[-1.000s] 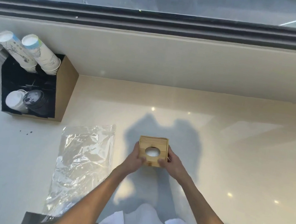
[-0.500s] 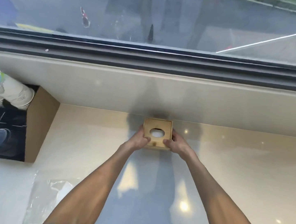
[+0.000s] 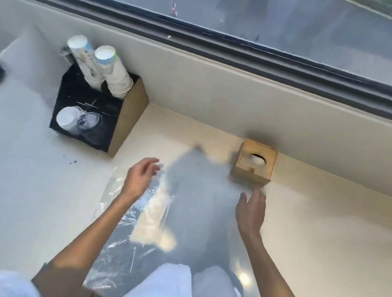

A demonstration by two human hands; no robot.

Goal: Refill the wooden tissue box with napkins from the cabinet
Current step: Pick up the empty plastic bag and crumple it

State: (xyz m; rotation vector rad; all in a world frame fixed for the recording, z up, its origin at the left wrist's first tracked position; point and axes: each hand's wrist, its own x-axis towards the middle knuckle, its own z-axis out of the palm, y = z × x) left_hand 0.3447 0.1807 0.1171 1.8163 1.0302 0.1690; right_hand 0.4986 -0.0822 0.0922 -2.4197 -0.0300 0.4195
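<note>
Here, both hands open, empty, plastic wrap [image 3: 129,229] beneath left hand [image 3: 139,177], tissue box [image 3: 254,164] beyond right hand [image 3: 251,206].

Daylight from the window [image 3: 257,14] lights the glossy counter [image 3: 327,240], which shows small glare spots. A soft grey shadow falls ahead of the person. Motion blur smears both hands; edges bow.

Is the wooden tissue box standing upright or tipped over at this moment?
Upright. The wooden tissue box sits flat on the counter against the back ledge, round opening facing up with white napkin showing inside.
</note>
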